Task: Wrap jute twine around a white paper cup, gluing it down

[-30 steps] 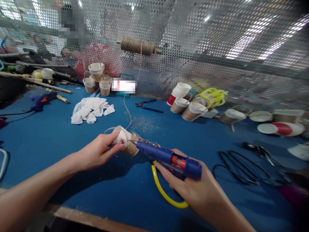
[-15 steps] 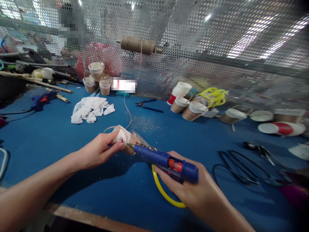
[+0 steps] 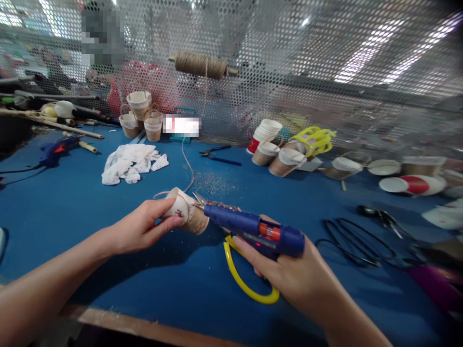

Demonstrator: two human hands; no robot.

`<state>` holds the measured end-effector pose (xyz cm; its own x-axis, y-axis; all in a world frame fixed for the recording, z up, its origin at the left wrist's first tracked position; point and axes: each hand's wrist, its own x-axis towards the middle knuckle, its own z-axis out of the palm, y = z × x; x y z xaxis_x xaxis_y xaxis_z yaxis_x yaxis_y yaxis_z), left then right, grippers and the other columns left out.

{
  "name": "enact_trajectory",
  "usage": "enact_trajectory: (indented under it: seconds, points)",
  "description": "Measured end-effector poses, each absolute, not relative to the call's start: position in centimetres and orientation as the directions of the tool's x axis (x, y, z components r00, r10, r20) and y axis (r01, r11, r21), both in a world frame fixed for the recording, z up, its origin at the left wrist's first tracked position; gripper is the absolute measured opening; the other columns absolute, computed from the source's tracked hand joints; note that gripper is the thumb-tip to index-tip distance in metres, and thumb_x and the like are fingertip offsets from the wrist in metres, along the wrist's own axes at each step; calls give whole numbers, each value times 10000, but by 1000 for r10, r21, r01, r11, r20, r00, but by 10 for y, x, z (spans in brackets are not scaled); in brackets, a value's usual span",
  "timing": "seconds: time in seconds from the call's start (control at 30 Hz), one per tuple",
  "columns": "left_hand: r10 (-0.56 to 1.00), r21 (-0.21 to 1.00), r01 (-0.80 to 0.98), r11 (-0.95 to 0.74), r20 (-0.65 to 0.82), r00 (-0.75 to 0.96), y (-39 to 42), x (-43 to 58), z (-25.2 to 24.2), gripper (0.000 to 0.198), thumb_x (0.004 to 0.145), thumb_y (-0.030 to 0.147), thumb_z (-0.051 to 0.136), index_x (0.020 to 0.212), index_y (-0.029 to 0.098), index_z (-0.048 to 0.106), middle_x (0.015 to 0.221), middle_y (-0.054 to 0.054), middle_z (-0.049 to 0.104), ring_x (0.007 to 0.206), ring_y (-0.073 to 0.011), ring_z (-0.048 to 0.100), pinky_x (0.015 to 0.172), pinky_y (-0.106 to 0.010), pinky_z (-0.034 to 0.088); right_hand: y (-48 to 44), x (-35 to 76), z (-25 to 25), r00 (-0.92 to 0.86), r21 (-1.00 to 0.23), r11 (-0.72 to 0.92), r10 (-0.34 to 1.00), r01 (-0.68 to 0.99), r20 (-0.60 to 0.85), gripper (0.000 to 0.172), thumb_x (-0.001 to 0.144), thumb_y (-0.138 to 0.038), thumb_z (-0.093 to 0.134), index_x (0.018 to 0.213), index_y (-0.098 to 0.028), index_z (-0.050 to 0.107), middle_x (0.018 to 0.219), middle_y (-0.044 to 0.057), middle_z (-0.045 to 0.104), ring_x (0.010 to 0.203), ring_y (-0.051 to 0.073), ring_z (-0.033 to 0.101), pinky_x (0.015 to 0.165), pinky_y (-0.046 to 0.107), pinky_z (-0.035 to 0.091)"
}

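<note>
My left hand [image 3: 157, 222] is closed on the white rim end of a small paper cup [image 3: 197, 220], tilted on its side. Brown twine wraps the cup's lower part, and a loose strand of twine [image 3: 188, 166] runs from it to the back. My right hand [image 3: 285, 270] grips a blue hot glue gun [image 3: 238, 224], its nozzle at the edge of the twine wrap. Beneath the gun are scissors with yellow handles [image 3: 237, 277]; their blade tips show past the nozzle. Whether my right hand also holds them, I cannot tell.
A white crumpled cloth [image 3: 128, 161] and blue-handled pliers [image 3: 220, 156] lie behind the cup. Twine-wrapped cups [image 3: 152, 129] are stacked at back left, with more cups [image 3: 284, 161] at right. A second glue gun [image 3: 56, 152], a black cord [image 3: 356, 246] and a twine spool [image 3: 200, 65] are around.
The glue gun has risen slightly and shifted right relative to the cup, uncovering more of its twine-wrapped side. My left hand still holds the cup. The whole view has shifted a little.
</note>
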<state>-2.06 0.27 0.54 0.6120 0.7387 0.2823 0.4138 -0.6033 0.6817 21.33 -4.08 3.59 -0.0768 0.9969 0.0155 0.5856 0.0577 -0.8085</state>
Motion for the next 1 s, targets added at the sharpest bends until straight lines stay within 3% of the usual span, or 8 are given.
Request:
enact_trajectory:
  seconds: [0.4,0.57,0.7,0.8,1.0]
  points:
    - [746,695,411,-590,273,607,3,-21,5,169,880,216,378,782,133,489,659,24,469,582,-91,395,563,-199,362,-40,215,41,-63,-746,10,997,666,-42,190,698,-380,591,696,-195,548,406,-64,462,357,119,438,389,255,408]
    - [792,741,431,-515,218,571,4,-21,4,221,890,261,372,891,116,540,753,-17,557,641,-109,460,604,-217,390,-42,213,35,-125,-794,93,992,600,22,151,680,-325,597,645,-211,507,447,-58,433,370,105,416,334,228,377]
    - [780,778,373,-505,227,583,4,-20,6,248,901,252,369,1051,156,540,862,-26,602,731,-119,509,677,-222,408,-42,213,32,-155,-780,145,986,609,62,181,671,-309,610,578,-222,480,497,-29,473,443,117,446,395,233,423]
    - [781,773,376,-510,234,579,3,-19,6,229,900,251,373,1007,156,551,829,-17,598,706,-112,504,661,-215,407,-43,212,32,-162,-780,165,983,603,82,180,680,-297,610,575,-225,483,517,-19,491,472,124,459,422,238,434]
    - [752,689,412,-596,300,586,3,-20,5,180,886,239,386,820,138,520,668,17,508,578,-90,417,575,-202,378,-42,214,36,-119,-810,108,992,576,47,120,678,-308,586,640,-213,525,461,-50,476,355,102,424,325,233,385]
